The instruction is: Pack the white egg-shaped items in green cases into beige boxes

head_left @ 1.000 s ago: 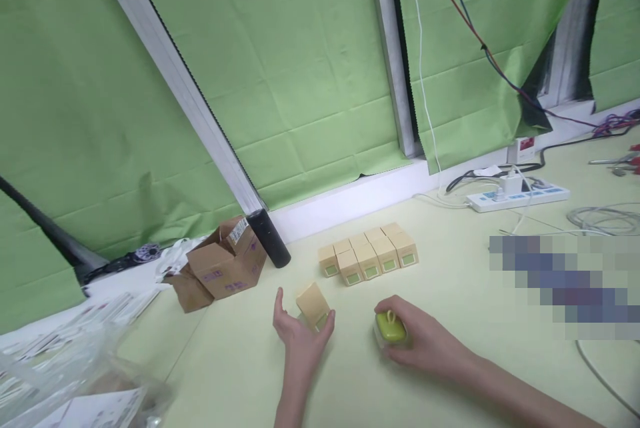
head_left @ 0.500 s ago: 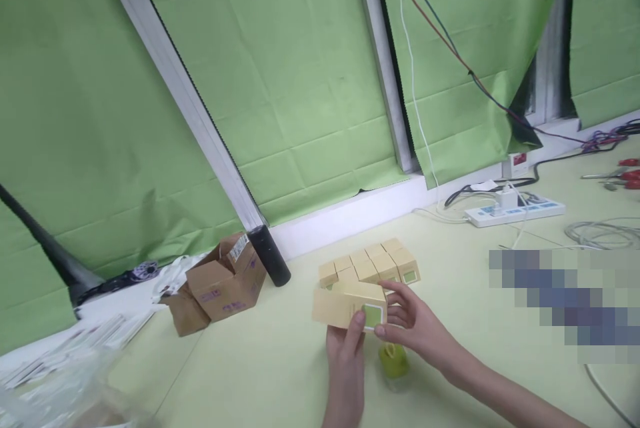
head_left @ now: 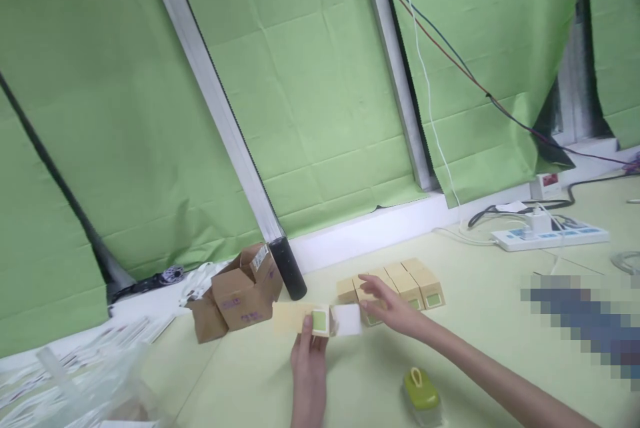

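Observation:
My left hand (head_left: 309,365) is closed around a small beige cardboard box (head_left: 293,316) with a green panel on it, thumb lying along its front. From the box's right end a flap (head_left: 347,320) sticks out, white on the side facing me. Just right of that flap, my right hand (head_left: 393,311) hovers with its fingers apart and holds nothing. Behind it stands a block of several similar beige boxes (head_left: 425,281), partly covered by the hand. On the table below my right forearm lies a green object (head_left: 423,389) with a yellowish loop and a clear lower part.
An opened brown carton (head_left: 245,295) and a black cylinder (head_left: 289,268) stand at the back left. Clear plastic wrapping (head_left: 100,388) lies at the front left. A white power strip (head_left: 575,236) with cables sits at the back right. Green sheeting (head_left: 310,81) covers the wall.
My right hand has come off the box and opened, exposing the white flap. My left hand has carried the box leftward. The view has shifted, and the green object shows more fully.

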A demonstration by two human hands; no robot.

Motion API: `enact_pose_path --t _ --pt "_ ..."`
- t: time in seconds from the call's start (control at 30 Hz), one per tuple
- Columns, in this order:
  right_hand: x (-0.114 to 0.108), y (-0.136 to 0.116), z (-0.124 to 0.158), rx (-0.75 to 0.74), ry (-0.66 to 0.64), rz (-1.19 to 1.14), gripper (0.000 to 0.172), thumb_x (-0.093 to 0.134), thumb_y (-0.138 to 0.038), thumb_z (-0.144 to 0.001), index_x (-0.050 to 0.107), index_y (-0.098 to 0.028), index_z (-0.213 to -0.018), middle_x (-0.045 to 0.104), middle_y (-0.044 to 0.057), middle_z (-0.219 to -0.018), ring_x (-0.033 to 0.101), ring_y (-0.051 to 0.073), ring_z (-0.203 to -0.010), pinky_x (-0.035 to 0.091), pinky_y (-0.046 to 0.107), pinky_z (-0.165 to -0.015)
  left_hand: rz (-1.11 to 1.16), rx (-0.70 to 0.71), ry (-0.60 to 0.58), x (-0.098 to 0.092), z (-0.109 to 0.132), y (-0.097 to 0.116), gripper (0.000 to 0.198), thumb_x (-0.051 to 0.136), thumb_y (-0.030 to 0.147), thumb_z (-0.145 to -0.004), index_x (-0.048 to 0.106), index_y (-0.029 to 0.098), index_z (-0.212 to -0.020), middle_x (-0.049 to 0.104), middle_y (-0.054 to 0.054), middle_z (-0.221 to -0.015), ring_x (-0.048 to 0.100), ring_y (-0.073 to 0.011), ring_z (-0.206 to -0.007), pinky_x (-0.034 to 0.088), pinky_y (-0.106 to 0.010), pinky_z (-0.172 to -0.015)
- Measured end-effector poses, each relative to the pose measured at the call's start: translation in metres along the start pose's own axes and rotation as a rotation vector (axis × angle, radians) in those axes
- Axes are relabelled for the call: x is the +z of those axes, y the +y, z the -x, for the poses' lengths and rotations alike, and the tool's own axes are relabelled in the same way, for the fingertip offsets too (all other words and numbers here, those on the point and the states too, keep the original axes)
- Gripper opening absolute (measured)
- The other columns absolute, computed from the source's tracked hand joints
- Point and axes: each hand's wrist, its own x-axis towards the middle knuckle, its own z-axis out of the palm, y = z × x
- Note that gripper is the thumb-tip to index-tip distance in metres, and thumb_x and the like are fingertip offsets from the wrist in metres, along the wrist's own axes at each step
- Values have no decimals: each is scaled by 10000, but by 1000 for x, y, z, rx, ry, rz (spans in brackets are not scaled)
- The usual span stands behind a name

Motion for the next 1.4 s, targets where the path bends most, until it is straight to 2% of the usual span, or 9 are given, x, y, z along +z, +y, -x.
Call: enact_pose_path --t 0.17,0.4,0.53,0.63,0.7,0.87,1.1,1.23,1.4 --pt "-1 29 -23 -27 -31 420 553 637 -124 -619 514 -142 -1158 340 164 -1423 141 316 -1357 35 486 -1089 -730 65 333 -58 -27 11 510 705 527 -574 591 123 -864 677 -124 -774 659 -303 -726 519 -391 -603" --pt "7 38 -21 -95 -52 641 453 483 32 -614 537 -151 -1025 556 135 -1128 401 276 -1174 175 438 -1036 -1082 460 850 -87 -37 26 865 560 635 -620 354 35 -1209 396 -337 -1237 331 -481 -1219 310 -610 -907" --pt "5 28 -14 -133 -80 626 558 529 21 -562 507 -166 -1087 539 111 -1066 443 288 -1057 329 423 -917 -1109 826 391 -54 -25 13 537 492 453 -767 415 113 -1176 485 -206 -1179 379 -362 -1219 269 -559 -994" --pt "5 17 -8 -178 -131 572 401 583 -46 -608 534 -200 -974 535 64 -1030 483 254 -971 410 375 -816 -1033 699 -233 -23 -7 -16 589 592 342 -733 371 191 -1257 373 -160 -1357 317 -289 -1296 288 -483 -1035" --pt "5 10 -5 -211 -150 530 293 601 -129 -681 522 -210 -952 527 44 -1022 503 229 -934 443 351 -766 -990 579 -423 -10 5 -33 777 643 282 -697 242 214 -1359 252 -148 -1449 216 -275 -1350 259 -448 -1066" --pt "11 -3 1 -310 -180 493 446 651 -175 -695 477 -233 -1102 529 45 -1047 508 247 -975 461 378 -771 -895 327 -454 -10 20 -41 740 600 289 -753 217 190 -1378 484 -148 -1261 425 -276 -1220 331 -412 -1016" --pt "24 -13 5 -443 -125 549 387 436 62 -752 491 -179 -1050 545 93 -1074 497 248 -1012 417 412 -842 -986 502 -329 -12 21 -25 433 579 207 -722 483 229 -1144 529 -67 -1074 534 -231 -1019 424 -396 -897" --pt "16 -26 9 -473 -159 538 74 490 -144 -846 532 -194 -882 589 34 -859 558 192 -795 456 331 -709 -1007 483 -307 -15 19 -22 394 578 227 -722 473 224 -1102 520 -60 -1066 549 -213 -996 448 -376 -871" --pt "5 -31 8 -404 -180 536 187 418 -248 -901 589 -251 -976 588 23 -923 551 113 -579 408 227 -491 -1158 704 -309 -23 20 -24 366 560 205 -745 375 216 -1061 514 -90 -1106 573 -226 -977 487 -390 -786"
